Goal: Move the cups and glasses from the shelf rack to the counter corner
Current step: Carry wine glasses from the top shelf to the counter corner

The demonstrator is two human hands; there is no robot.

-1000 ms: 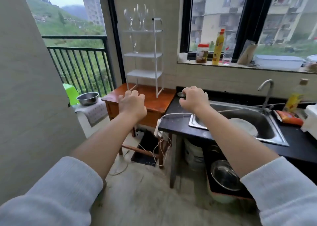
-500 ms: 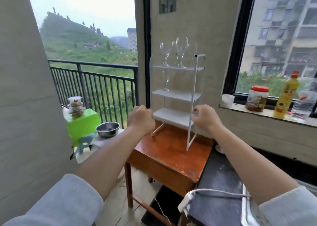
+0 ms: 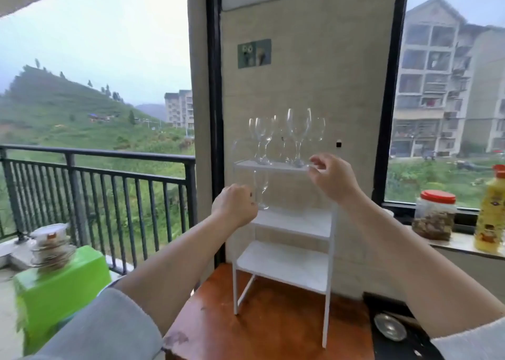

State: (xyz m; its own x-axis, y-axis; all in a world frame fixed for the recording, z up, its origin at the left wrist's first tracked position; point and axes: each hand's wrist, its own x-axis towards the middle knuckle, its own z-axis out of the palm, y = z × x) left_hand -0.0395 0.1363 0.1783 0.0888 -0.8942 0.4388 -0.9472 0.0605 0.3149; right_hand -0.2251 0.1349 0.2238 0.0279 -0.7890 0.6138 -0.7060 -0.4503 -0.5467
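Note:
A white three-shelf rack (image 3: 284,267) stands on a wooden table (image 3: 267,327) against the wall. Several clear wine glasses (image 3: 298,130) stand upright on its top shelf. One smaller wine glass (image 3: 261,185) stands alone at the left of the middle shelf. My left hand (image 3: 235,206) is curled into a loose fist right beside that glass's stem; I cannot tell if it touches. My right hand (image 3: 330,179) is at the top shelf's right front edge, fingers apart, holding nothing, close to the foot of the tallest glass.
The black counter (image 3: 404,340) begins right of the table, with a round metal piece (image 3: 389,329) on it. A red-lidded jar (image 3: 434,215) and a yellow bottle (image 3: 492,212) stand on the windowsill. A green box (image 3: 62,286) with stacked dishes sits left by the balcony railing (image 3: 109,185).
The view has moved closer to the rack and tilted up. Both hands have risen from the bottom shelf level: the left to the middle shelf glass, the right to the top shelf, its fingers now spread.

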